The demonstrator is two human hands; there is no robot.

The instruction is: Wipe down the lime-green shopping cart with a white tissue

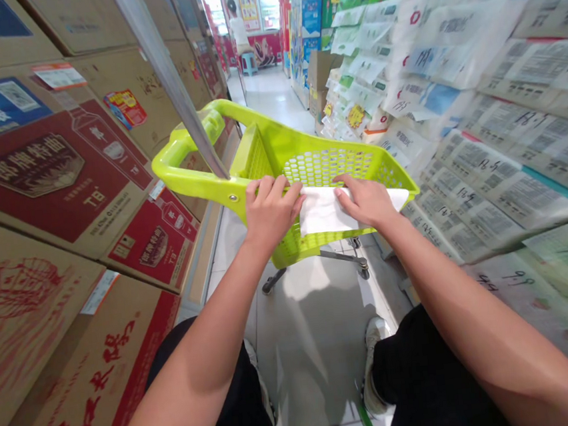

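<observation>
In the head view, a yellow-green shopping cart (pixel 271 134) stands on the tiled floor (pixel 305 331) between the wearer's feet and the aisle ahead. A white cloth (pixel 322 217) lies along the cart's near side, over the rim and partly down the outer wall. The left hand (pixel 272 207) is laid on the rim with its fingers bent over it, fingertips at the cloth's left edge; whether they pinch the cloth I cannot tell. The right hand (pixel 367 199) lies on the cloth, fingers partly bent toward the basket's inside; a firm grip cannot be made out.

As for progress, the cloth is unfolded against the near side and both hands are at it, so the work looks to be underway. The handle loop (pixel 174 166), the metal pole (pixel 169 77) and the far walls have no cloth on them. How much is finished and how much remains cannot be judged from here.

Stacked cartons (pixel 32 157) line the left, plastic-wrapped packs (pixel 518 143) with handwritten prices the right. Farther off, a person (pixel 239 33) sits on a blue stool (pixel 249 63).
</observation>
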